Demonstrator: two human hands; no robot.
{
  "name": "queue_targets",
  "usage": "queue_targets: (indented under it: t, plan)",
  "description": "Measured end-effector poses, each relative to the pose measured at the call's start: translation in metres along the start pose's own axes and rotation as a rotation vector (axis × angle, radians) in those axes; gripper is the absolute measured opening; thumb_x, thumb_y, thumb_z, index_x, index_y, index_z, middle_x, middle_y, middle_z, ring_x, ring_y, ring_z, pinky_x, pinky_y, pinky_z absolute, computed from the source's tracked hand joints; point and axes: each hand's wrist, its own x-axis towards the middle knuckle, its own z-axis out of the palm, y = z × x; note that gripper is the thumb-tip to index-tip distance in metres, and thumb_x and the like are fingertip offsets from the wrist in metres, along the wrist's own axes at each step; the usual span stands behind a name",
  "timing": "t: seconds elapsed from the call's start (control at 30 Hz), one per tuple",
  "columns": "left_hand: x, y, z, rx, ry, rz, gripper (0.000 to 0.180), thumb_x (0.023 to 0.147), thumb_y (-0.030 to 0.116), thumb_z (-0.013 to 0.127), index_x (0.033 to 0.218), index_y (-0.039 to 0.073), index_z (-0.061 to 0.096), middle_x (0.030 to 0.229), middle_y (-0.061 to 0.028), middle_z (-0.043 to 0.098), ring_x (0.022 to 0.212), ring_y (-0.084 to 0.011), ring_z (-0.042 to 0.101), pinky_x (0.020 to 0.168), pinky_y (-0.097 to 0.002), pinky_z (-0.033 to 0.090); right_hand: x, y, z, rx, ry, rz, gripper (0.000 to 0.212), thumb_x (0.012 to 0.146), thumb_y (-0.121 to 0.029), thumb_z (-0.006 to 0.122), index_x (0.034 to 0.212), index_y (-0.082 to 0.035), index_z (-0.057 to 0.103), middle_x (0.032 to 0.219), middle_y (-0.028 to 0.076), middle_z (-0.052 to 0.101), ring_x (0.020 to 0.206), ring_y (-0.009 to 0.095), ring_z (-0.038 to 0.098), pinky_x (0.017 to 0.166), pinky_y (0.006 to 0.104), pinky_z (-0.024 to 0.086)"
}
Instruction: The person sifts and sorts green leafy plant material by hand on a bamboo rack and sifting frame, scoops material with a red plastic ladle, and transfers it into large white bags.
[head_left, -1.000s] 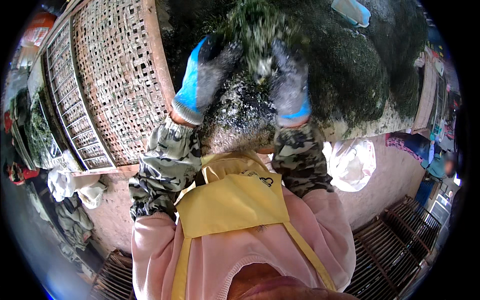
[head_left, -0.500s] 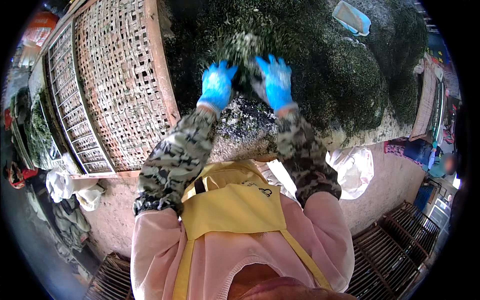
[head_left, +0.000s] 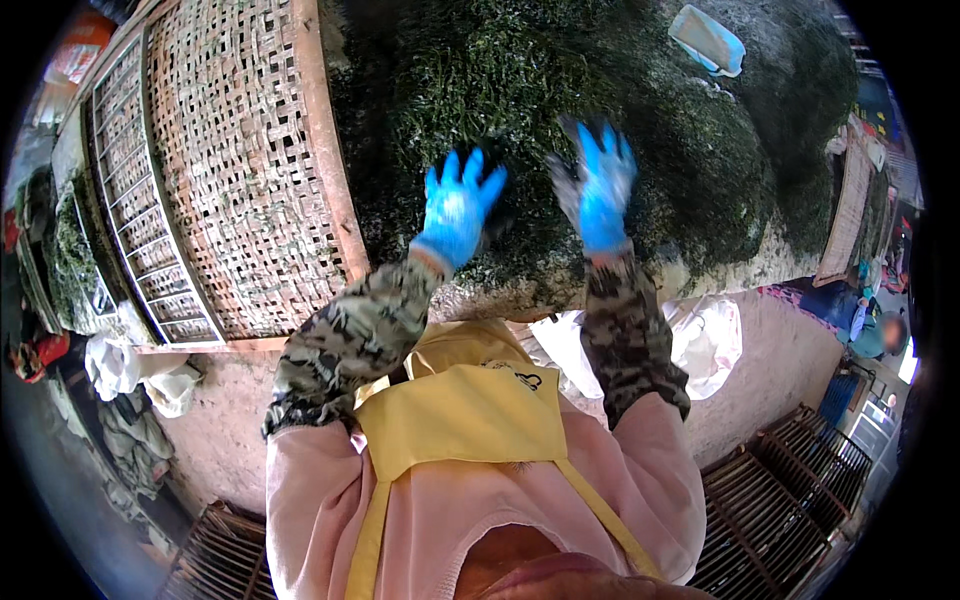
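A heap of dark green, stringy leafy material (head_left: 490,85) covers the worktop before me. My left hand (head_left: 457,212), in a blue glove, lies over its near edge with the fingers spread. To the right, my right hand (head_left: 602,190) also has its fingers apart, palm down over the heap; its blue-and-grey glove is a little blurred. Neither hand grips anything that I can see. Whether the palms press on the material or hover just above it, I cannot tell.
A woven mat in a wooden frame (head_left: 235,170) stands at the left, beside a metal grid (head_left: 160,200). A blue-and-white scoop (head_left: 707,40) rests on the heap at far right. White bags (head_left: 708,345) hang below the worktop edge. Slatted racks (head_left: 790,500) stand lower right; another person (head_left: 880,335) is beyond.
Both hands have shifted right and the left has drawn slightly nearer me. The green material that was blurred in motion beyond them now lies still, covering the pale patch between my arms.
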Motion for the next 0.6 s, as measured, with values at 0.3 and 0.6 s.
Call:
queue_targets:
  t: [0.3,0.6]
  plan:
    - [0.086,-0.024,-0.028,-0.001,0.117,-0.186,0.076,0.081,0.046,0.070,0.148,0.033,0.036,0.150,-0.0276,0.031,0.134,-0.0524,0.031,0.105,-0.0638,0.031,-0.045,0.033,0.028,-0.726,-0.166,-0.289,0.052,0.079,-0.022,0.068,0.130,-0.017,0.060,0.138,0.015,0.048,0.125,0.041,0.044,0.105,0.0582,0.033]
    - [0.126,-0.043,-0.003,-0.351,0.083,-0.213,0.045,0.084,0.022,0.073,0.125,0.010,0.060,0.122,-0.0198,0.062,0.108,-0.0338,0.062,0.093,-0.0387,0.050,-0.067,0.033,0.015,-0.587,0.033,-0.136,0.043,0.087,-0.014,0.058,0.130,-0.015,0.060,0.141,0.015,0.047,0.128,0.040,0.042,0.106,0.0580,0.033]
